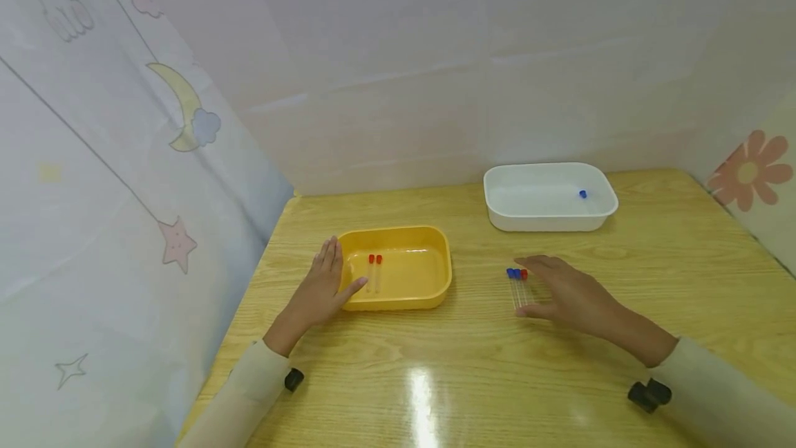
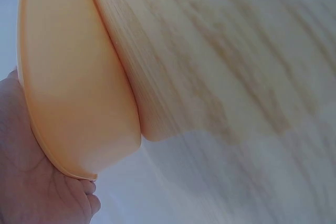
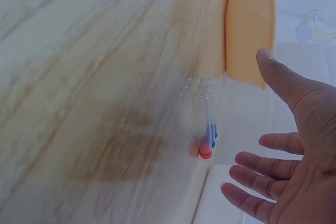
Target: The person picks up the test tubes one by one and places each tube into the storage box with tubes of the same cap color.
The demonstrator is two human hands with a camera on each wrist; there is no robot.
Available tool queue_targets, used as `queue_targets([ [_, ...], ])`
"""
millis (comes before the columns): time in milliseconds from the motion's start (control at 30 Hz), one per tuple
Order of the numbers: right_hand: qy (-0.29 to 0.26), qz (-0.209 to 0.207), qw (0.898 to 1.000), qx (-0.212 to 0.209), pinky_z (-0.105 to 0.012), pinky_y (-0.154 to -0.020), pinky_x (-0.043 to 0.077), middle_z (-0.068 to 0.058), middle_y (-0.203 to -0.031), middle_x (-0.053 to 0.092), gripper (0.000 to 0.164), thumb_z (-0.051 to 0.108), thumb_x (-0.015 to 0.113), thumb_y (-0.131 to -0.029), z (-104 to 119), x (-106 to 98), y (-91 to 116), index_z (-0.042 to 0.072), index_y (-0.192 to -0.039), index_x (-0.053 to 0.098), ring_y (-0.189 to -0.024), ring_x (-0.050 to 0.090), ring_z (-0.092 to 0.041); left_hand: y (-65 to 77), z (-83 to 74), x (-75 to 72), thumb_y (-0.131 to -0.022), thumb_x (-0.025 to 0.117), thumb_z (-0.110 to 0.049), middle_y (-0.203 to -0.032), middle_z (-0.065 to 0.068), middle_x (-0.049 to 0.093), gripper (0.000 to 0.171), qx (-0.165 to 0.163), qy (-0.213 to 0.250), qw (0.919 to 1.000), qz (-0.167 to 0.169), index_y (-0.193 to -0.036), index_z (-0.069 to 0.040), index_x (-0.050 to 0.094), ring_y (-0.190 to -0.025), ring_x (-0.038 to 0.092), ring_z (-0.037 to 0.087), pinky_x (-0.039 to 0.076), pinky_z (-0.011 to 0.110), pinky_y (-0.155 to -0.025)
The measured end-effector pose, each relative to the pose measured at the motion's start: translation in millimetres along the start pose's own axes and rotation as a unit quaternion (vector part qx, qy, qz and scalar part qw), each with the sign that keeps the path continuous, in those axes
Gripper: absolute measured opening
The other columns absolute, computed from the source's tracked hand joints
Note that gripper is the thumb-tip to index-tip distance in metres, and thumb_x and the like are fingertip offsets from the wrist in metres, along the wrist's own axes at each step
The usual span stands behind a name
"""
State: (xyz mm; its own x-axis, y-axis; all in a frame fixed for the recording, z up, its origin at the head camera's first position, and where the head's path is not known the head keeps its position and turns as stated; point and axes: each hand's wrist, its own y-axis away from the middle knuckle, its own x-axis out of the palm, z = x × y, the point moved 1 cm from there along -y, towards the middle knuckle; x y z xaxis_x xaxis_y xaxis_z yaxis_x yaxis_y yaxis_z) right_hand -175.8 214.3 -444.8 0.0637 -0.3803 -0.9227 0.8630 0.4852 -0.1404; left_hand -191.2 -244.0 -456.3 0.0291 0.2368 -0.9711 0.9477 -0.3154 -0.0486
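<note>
Pale sheeting point(image 1: 385, 68) printed with a moon and star hangs behind a wood-grained table point(image 1: 460, 379). The right hand point(image 1: 566, 292) is spread, thumb and fingers apart and gripping nothing; from the head its thumb tip overlaps the lower ends of a row of clear tubes point(image 1: 518, 289), but the right wrist view shows a gap. Two blue caps and one red cap show on this row, lying on the table; the transparent bodies are hard to separate. The left hand point(image 1: 320, 289) has its fingers straight against the left end of a yellow tray point(image 1: 425, 275), thumb extended over the near rim; the left wrist view cuts much of it off. Inside lie two red-capped tubes point(image 1: 378, 275), their clear ends faint. Farther back, a white tray point(image 1: 528, 196) contains a blue cap point(image 1: 582, 193); any tube below it is barely discernible. Both sleeves run out of frame.
</note>
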Motion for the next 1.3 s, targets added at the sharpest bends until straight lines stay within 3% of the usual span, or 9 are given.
queue_targets([
  [600, 0.014, 0.032, 0.999, 0.005, -0.063, -0.086, 0.053, -0.028, -0.144, 0.051, 0.101, 0.058, 0.084, -0.075, -17.4, 8.8, 4.2, -0.001, -0.148, 0.048, -0.128, 0.051, -0.050, 0.7, 0.4, 3.0, -0.104, 0.037, -0.064, -0.166, 0.022, -0.010, 0.097, -0.002, -0.002, 1.0000, 0.008, -0.158, 0.009, 0.000, -0.155, -0.008, 0.035, 0.007, 0.053, -0.123],
  [1033, 0.005, 0.041, 0.999, 0.001, -0.063, -0.086, 0.052, -0.028, -0.142, 0.052, 0.102, 0.063, 0.082, -0.074, -26.5, 13.0, -0.3, -0.001, -0.147, 0.050, -0.128, 0.050, -0.049, 0.4, 1.6, 4.0, -0.104, 0.038, -0.064, -0.166, 0.027, -0.002, 0.098, 0.005, -0.010, 0.9999, -0.008, -0.157, 0.011, 0.004, -0.154, 0.000, 0.041, 0.011, 0.055, -0.122],
  [1300, 0.013, 0.038, 0.999, -0.010, -0.059, -0.082, 0.055, -0.026, -0.138, 0.054, 0.099, 0.060, 0.085, -0.073, -27.9, 12.7, -3.9, -0.001, -0.144, 0.053, -0.122, 0.054, -0.047, -0.2, 1.2, 2.4, -0.104, 0.035, -0.065, -0.167, 0.023, -0.009, 0.097, 0.000, -0.009, 0.9999, -0.005, -0.158, 0.009, 0.001, -0.155, -0.004, 0.037, 0.008, 0.053, -0.123],
])
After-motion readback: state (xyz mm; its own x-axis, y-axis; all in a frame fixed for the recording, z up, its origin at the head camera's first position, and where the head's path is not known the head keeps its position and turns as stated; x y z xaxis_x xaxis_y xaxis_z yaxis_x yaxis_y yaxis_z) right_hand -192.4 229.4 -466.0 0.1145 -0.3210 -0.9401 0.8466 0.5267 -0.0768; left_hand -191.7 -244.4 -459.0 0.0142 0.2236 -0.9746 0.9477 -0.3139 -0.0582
